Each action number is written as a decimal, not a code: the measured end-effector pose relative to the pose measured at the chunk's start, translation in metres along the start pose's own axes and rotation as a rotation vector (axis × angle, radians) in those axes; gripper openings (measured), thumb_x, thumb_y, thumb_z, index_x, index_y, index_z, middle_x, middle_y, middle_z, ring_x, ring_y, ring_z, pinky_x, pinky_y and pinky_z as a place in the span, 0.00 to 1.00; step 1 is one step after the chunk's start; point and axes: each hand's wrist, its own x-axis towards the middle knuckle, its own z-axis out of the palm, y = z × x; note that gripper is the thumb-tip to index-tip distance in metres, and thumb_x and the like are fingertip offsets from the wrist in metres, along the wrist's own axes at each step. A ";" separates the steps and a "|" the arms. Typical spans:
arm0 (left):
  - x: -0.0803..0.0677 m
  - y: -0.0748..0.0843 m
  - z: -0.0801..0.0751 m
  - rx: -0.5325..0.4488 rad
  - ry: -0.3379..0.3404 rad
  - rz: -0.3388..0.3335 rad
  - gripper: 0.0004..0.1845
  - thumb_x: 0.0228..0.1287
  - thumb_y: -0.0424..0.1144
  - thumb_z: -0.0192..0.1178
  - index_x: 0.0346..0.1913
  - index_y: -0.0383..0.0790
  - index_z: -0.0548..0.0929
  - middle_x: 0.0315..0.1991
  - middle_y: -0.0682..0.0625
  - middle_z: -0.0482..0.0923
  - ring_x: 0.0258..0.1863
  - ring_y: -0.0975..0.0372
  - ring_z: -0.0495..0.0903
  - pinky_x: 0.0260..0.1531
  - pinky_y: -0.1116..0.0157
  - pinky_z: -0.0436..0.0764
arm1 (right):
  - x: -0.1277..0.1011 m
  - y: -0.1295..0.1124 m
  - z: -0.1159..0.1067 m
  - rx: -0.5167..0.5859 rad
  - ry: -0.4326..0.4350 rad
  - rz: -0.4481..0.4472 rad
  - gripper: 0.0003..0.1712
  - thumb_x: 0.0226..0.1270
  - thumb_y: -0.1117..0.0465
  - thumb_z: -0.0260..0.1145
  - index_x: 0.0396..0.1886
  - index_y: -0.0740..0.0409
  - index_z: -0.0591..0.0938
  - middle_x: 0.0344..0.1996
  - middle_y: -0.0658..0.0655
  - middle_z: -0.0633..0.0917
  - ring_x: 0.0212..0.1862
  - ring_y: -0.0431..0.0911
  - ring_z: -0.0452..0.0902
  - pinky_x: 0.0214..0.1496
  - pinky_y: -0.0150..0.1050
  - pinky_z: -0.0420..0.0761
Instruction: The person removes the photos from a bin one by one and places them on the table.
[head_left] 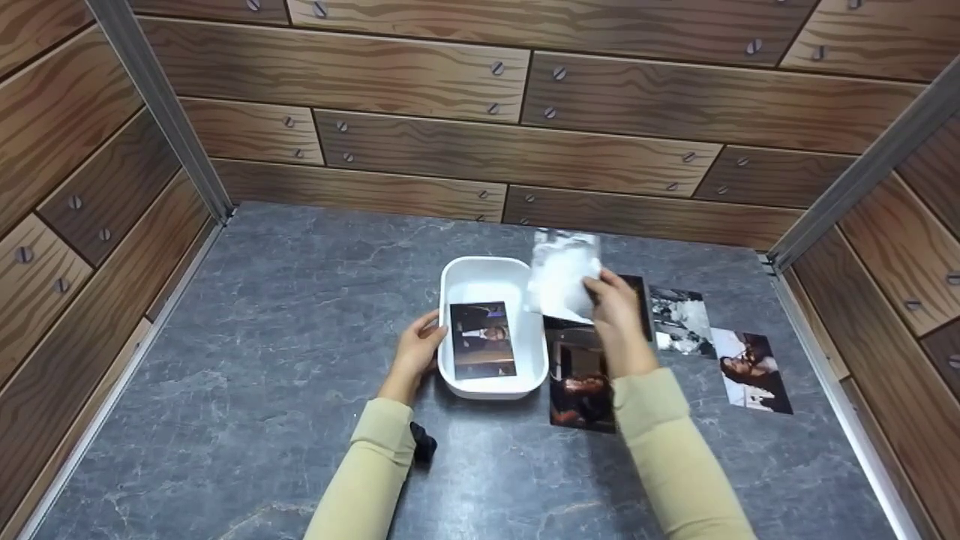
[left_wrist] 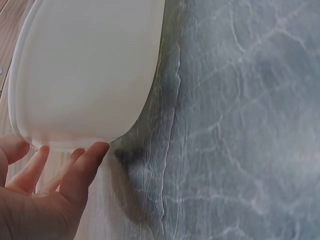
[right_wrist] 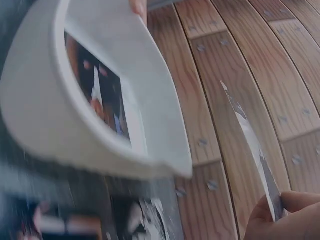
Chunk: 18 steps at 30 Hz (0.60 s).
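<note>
A white plastic tub (head_left: 491, 391) stands on the table with a dark colour photo (head_left: 480, 352) lying inside it. My left hand (head_left: 418, 349) holds the tub's left side, its thumb at the rim and its fingertips against the outer wall (left_wrist: 75, 100). Above the tub's right edge, my right hand (head_left: 619, 307) pinches a black-and-white photo (head_left: 562, 281) by its edge. The right wrist view shows this photo (right_wrist: 252, 145) nearly edge-on between thumb and fingers.
Right of the tub lie several more photos: a dark one (head_left: 581, 397), a black-and-white one (head_left: 681, 322) and a colour one (head_left: 754, 371) farthest right. Wood-patterned walls (head_left: 420, 135) enclose the grey marbled table (head_left: 300, 322) at the back and both sides.
</note>
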 end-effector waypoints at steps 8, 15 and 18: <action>-0.002 -0.002 0.000 -0.005 0.000 0.013 0.22 0.69 0.33 0.57 0.65 0.37 0.73 0.59 0.32 0.75 0.51 0.48 0.81 0.41 0.59 0.85 | -0.057 -0.054 -0.026 -0.131 0.007 0.042 0.25 0.70 0.76 0.51 0.66 0.66 0.65 0.26 0.41 0.80 0.33 0.32 0.74 0.41 0.22 0.75; -0.003 0.000 -0.001 -0.018 0.000 0.019 0.23 0.69 0.33 0.56 0.66 0.37 0.72 0.61 0.32 0.74 0.54 0.45 0.79 0.44 0.55 0.84 | -0.062 -0.058 -0.079 -0.216 -0.012 0.099 0.16 0.70 0.74 0.52 0.54 0.58 0.69 0.28 0.38 0.79 0.36 0.30 0.74 0.47 0.20 0.74; -0.002 0.000 0.000 -0.011 0.004 0.006 0.23 0.69 0.34 0.57 0.66 0.38 0.73 0.61 0.33 0.74 0.54 0.46 0.79 0.44 0.56 0.84 | -0.063 -0.054 -0.102 -0.317 -0.018 0.125 0.22 0.69 0.73 0.54 0.62 0.64 0.66 0.31 0.38 0.77 0.36 0.28 0.74 0.47 0.20 0.74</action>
